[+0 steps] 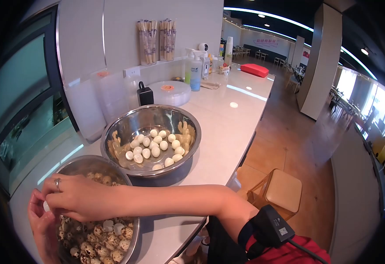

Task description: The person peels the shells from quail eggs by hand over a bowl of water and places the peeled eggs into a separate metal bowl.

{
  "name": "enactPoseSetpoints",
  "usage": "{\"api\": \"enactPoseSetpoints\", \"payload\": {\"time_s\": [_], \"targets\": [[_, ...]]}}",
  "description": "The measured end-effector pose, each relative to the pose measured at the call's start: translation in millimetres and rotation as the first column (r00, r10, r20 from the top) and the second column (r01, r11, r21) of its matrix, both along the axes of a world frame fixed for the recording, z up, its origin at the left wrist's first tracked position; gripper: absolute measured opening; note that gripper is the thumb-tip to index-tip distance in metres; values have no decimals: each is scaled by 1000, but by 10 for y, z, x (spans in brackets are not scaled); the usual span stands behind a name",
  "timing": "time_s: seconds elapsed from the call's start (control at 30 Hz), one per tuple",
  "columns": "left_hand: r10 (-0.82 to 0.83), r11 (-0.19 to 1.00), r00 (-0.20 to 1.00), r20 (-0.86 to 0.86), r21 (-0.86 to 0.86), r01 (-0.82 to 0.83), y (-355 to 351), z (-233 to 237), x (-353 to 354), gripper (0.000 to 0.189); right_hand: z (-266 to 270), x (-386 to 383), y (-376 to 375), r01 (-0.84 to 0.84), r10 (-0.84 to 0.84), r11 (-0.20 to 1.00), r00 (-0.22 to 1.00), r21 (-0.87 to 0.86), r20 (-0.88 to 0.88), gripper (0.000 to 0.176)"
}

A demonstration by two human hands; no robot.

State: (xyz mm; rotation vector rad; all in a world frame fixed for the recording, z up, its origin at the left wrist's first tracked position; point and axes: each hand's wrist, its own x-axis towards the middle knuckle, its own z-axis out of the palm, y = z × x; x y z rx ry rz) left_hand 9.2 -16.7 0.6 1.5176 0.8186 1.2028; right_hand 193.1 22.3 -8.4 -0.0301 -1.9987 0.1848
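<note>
Over the near steel bowl (91,158) of speckled quail eggs (96,246), my two hands meet. My left hand (38,220) is closed around a quail egg (46,206), of which only a small white patch shows. A ring is on my right hand (80,198), which reaches across from the right with its fingers curled and pinching at the same egg; the fingertips are partly hidden. Pieces of shell (113,227) lie among the speckled eggs. Just beyond, a larger steel bowl (194,132) holds several peeled white eggs (156,152).
Both bowls stand on a white counter (219,145). Behind them are a black box-shaped object (145,95), a round plastic container (168,93) and pump bottles (195,75). Chopsticks (147,42) hang in wall holders. A red case (254,70) lies farther off; a stool (282,189) stands right.
</note>
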Motion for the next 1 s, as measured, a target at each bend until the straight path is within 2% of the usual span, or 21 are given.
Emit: {"api": "enactPoseSetpoints", "payload": {"time_s": [0.07,0.13,0.23,0.27,0.3,0.5,0.57,0.6,0.63,0.67,0.9,1.0], "targets": [[16,998,999,32,53,-17,0,-27,45,47,8,23,-5,-14,14,1000,1000,-5,6,15],[26,999,999,44,25,-27,11,-13,101,45,30,39,-39,9,-4,997,998,-75,64,14],[92,996,990,111,-23,-90,-18,1,74,34,31,74,-36,34,-20,996,986,-85,163,16],[56,997,988,146,-67,-46,6,7,36,29,16,69,-2,30,-27,999,989,-19,143,16],[37,997,985,168,-73,-25,13,35,33,26,36,82,-17,40,-25,996,983,-80,179,16],[51,985,956,291,-174,1,19,109,40,29,120,129,-45,98,-80,990,983,-103,164,14],[57,982,949,309,-188,2,16,91,50,30,114,145,-51,169,-146,977,974,-132,174,15],[0,986,969,246,-159,41,16,77,55,31,96,122,-23,146,-136,985,986,-92,101,15],[-58,988,982,180,-134,82,20,68,45,32,97,115,-24,136,-127,986,987,-91,100,15],[-105,983,977,187,-129,131,29,65,25,35,98,121,-29,144,-137,985,987,-91,85,15],[-84,977,960,267,-168,132,53,80,-23,29,117,136,-58,211,-214,971,977,-109,-10,13],[-19,975,956,292,-204,82,30,107,9,29,104,135,-26,194,-210,972,969,-131,-127,13]]}}
